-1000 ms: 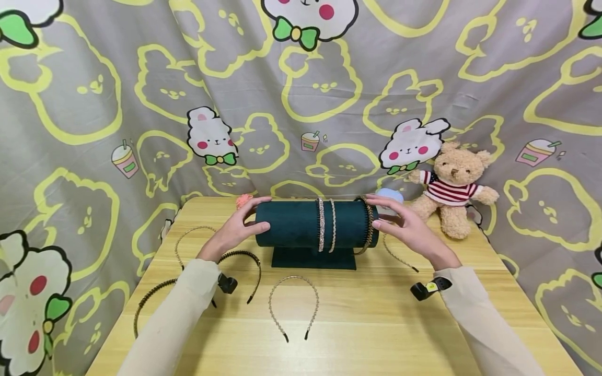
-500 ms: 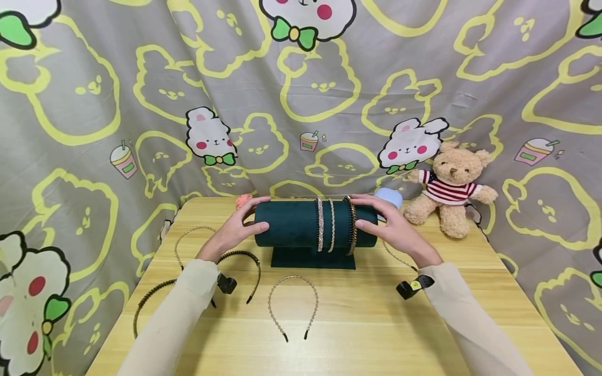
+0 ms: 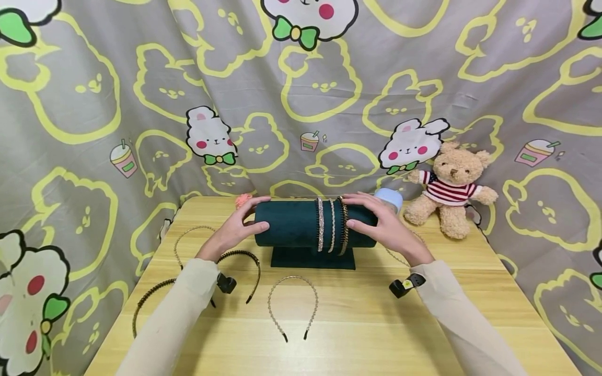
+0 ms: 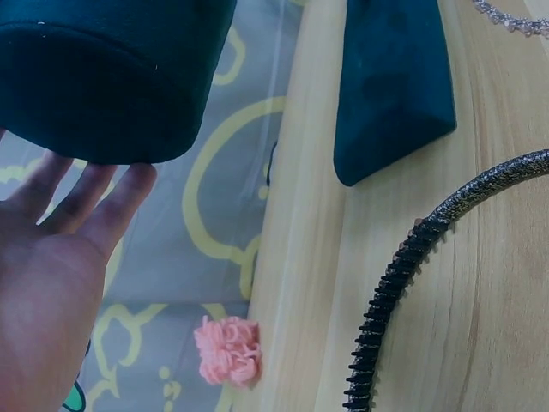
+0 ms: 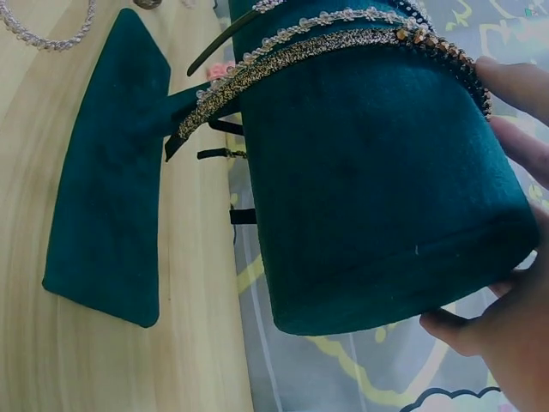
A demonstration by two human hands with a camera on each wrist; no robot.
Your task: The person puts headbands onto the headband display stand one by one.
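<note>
Support is lent, it seems, to a horizontal dark teal velvety cylinder (image 3: 287, 224) by the left hand (image 3: 230, 232), whose thumb and fingers are spread over its near end, front and top, probably so that sideways slipping is checked. Between the hands, the cylinder is borne above the pale wooden table (image 3: 367, 324) by a flat dark teal stand (image 3: 312, 259). Nearer the right hand (image 3: 388, 227), it is straddled by a sparkling silver headband (image 3: 321, 227), a thin pale beaded headband (image 3: 333, 227) and a textured gold-and-black headband (image 5: 283, 67). The last is touched at its outer edge by the right thumb and fingers, likewise spread, so that front and top are reached together. Whether it is also pressed by the lower fingers cannot be told.
</note>
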